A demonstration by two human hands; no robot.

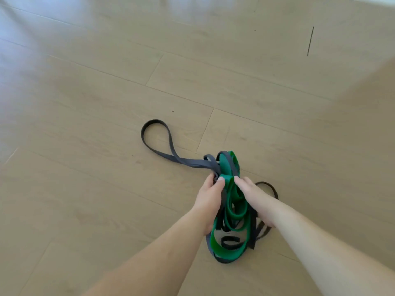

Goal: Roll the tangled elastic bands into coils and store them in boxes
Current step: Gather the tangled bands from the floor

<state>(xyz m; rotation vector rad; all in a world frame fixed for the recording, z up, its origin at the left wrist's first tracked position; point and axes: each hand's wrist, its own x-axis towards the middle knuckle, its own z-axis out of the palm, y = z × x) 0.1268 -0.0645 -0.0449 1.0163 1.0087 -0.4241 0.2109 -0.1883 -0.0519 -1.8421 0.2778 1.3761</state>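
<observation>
A tangle of elastic bands lies on the wooden floor in front of me. It mixes a wide green band [232, 212], a dark grey band [162, 146] whose long loop trails out to the upper left, and a thin black band [269, 188] looping out on the right. My left hand [210, 198] grips the left side of the tangle, thumb on the green band and fingers curled around the grey strands. My right hand [254, 199] holds the right side, fingers reaching over the green band, with its lower fingers hidden behind the strands.
Light wooden floorboards [106, 92] spread in every direction. A thin dark line [310, 41] marks the floor at the far right. No box is in view.
</observation>
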